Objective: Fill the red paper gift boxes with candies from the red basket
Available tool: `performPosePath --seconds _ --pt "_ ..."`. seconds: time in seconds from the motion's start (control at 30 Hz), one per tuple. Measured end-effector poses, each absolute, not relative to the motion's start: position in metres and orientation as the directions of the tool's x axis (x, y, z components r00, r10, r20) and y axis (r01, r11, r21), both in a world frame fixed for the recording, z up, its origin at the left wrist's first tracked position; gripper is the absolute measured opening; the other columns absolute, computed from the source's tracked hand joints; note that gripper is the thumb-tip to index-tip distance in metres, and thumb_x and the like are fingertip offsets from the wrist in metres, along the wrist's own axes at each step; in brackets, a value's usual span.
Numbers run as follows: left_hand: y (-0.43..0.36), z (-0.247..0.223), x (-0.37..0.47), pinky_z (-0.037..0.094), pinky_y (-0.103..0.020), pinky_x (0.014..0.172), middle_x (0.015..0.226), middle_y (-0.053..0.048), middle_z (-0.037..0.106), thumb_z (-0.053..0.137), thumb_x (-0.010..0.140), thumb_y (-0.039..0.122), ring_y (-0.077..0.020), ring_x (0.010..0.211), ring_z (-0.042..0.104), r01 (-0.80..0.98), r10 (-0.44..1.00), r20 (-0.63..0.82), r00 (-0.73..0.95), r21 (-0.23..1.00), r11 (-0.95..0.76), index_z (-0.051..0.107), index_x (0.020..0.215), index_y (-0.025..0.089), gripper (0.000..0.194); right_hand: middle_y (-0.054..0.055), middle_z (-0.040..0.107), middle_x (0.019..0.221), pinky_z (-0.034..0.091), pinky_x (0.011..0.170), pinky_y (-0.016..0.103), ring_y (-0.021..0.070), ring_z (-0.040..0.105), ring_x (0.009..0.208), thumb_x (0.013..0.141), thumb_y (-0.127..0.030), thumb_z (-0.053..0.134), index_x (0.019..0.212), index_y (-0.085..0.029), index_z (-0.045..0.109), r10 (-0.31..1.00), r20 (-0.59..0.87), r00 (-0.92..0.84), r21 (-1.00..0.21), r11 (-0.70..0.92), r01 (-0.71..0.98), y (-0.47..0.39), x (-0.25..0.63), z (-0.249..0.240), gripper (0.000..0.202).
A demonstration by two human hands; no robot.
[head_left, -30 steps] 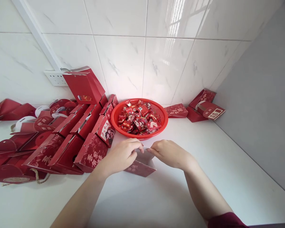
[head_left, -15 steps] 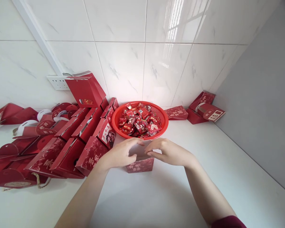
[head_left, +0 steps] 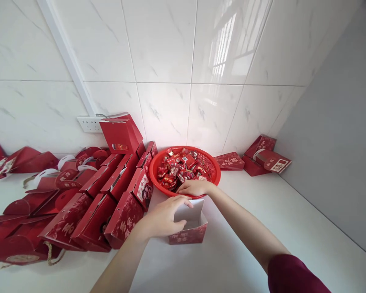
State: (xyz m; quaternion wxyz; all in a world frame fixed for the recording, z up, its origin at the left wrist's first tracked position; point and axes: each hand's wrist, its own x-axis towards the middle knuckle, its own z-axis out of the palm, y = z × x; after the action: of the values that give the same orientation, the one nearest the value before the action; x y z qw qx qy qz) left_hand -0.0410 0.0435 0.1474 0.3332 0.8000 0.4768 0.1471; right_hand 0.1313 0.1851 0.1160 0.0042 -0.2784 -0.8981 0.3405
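Observation:
A red patterned gift box (head_left: 187, 237) with a pale inside stands upright on the white counter, its top open. My left hand (head_left: 166, 217) curves round its left side, thumb and fingers apart at the rim. Behind the box sits a red plastic basket (head_left: 216, 171) with a perforated wall, full of small red wrapped candies (head_left: 186, 162). My right hand (head_left: 195, 187) reaches over the basket's near rim and touches the candies at the front. Its fingertips are partly hidden there, so I cannot see whether it holds any.
Rows of red gift boxes (head_left: 93, 219) stand close together on the left, one box (head_left: 118, 134) on top. More red boxes (head_left: 30, 162) lie farther left. At the right back are a flat red box (head_left: 230, 161) and several others (head_left: 266, 158), by a grey panel (head_left: 329, 146).
My right hand has left the box and moved forward into the basket. My left hand stays at the box's left side. The whole view has shifted, with the counter lower in it.

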Motion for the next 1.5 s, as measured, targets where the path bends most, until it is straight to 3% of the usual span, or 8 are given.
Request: performPosePath --seconds 0.27,0.43,0.6,0.77,0.93,1.17,1.33,1.5 --pt "0.046 0.147 -0.040 0.048 -0.039 0.099 0.140 -0.003 0.055 0.063 0.079 0.027 -0.0291 0.124 0.055 0.643 0.852 -0.095 0.516 0.700 -0.311 0.060 0.122 0.030 0.043 0.016 0.054 0.142 0.038 0.109 0.037 0.0282 0.052 0.130 0.090 -0.001 0.038 0.134 -0.008 0.059 0.730 -0.049 -0.682 -0.533 0.558 0.636 0.232 0.108 0.118 0.050" --pt "0.048 0.147 -0.040 0.048 -0.040 0.101 0.145 -0.002 0.051 0.069 0.078 0.030 -0.0296 0.128 0.052 0.626 0.844 -0.119 0.522 0.726 -0.285 0.059 0.122 0.032 0.045 0.009 0.066 0.129 0.046 0.099 0.029 0.0234 0.062 0.117 0.086 0.001 0.046 0.121 -0.015 0.067 0.693 -0.108 -0.713 -0.536 0.563 0.629 0.243 0.107 0.101 0.045" --pt "0.048 0.147 -0.040 0.050 -0.038 0.096 0.147 -0.003 0.050 0.068 0.078 0.030 -0.0298 0.129 0.051 0.624 0.845 -0.119 0.522 0.729 -0.283 0.060 0.121 0.031 0.044 0.013 0.065 0.127 0.047 0.096 0.032 0.0262 0.063 0.112 0.087 -0.010 0.058 0.122 -0.013 0.064 0.681 -0.081 -0.728 -0.521 0.593 0.614 0.240 0.107 0.088 0.035" --pt "0.047 0.150 -0.040 0.052 -0.036 0.091 0.149 -0.002 0.048 0.069 0.078 0.033 -0.0305 0.129 0.051 0.624 0.844 -0.124 0.522 0.730 -0.279 0.060 0.123 0.031 0.046 0.016 0.057 0.138 0.046 0.099 0.035 0.0291 0.059 0.120 0.080 -0.016 0.074 0.150 -0.015 0.037 0.696 -0.034 -0.717 -0.521 0.600 0.607 0.238 0.106 0.085 0.079" --pt "0.048 0.150 -0.039 0.048 -0.038 0.100 0.145 -0.002 0.051 0.073 0.077 0.035 -0.0299 0.131 0.050 0.628 0.834 -0.120 0.538 0.717 -0.302 0.059 0.126 0.033 0.051 0.009 0.061 0.135 0.045 0.097 0.031 0.0264 0.062 0.116 0.079 -0.018 0.076 0.155 -0.028 0.030 0.619 0.025 -0.785 -0.498 0.689 0.527 0.234 0.107 0.086 0.090" --pt "0.050 0.148 -0.038 0.049 -0.037 0.096 0.146 -0.002 0.050 0.073 0.077 0.036 -0.0301 0.131 0.050 0.638 0.829 -0.125 0.545 0.703 -0.314 0.057 0.128 0.033 0.054 0.016 0.067 0.118 0.045 0.091 0.036 0.0306 0.064 0.106 0.088 -0.046 0.070 0.151 -0.018 0.039 0.616 0.084 -0.783 -0.469 0.718 0.514 0.222 0.102 0.092 0.075" --pt "0.050 0.149 -0.037 0.049 -0.037 0.097 0.146 -0.002 0.050 0.073 0.077 0.037 -0.0296 0.128 0.052 0.639 0.831 -0.115 0.545 0.699 -0.322 0.058 0.127 0.033 0.053 0.015 0.067 0.120 0.041 0.098 0.036 0.0284 0.062 0.110 0.087 -0.027 0.072 0.131 -0.015 0.059 0.664 0.151 -0.732 -0.590 0.655 0.473 0.219 0.093 0.096 0.047" --pt "0.050 0.146 -0.037 0.048 -0.037 0.099 0.144 -0.002 0.052 0.072 0.077 0.036 -0.0288 0.129 0.052 0.627 0.832 -0.092 0.547 0.704 -0.334 0.058 0.128 0.032 0.052 0.008 0.070 0.106 0.046 0.091 0.031 0.0213 0.065 0.097 0.098 -0.039 0.052 0.107 -0.017 0.064 0.784 0.259 -0.564 -0.759 0.526 0.384 0.209 0.109 0.105 0.027"
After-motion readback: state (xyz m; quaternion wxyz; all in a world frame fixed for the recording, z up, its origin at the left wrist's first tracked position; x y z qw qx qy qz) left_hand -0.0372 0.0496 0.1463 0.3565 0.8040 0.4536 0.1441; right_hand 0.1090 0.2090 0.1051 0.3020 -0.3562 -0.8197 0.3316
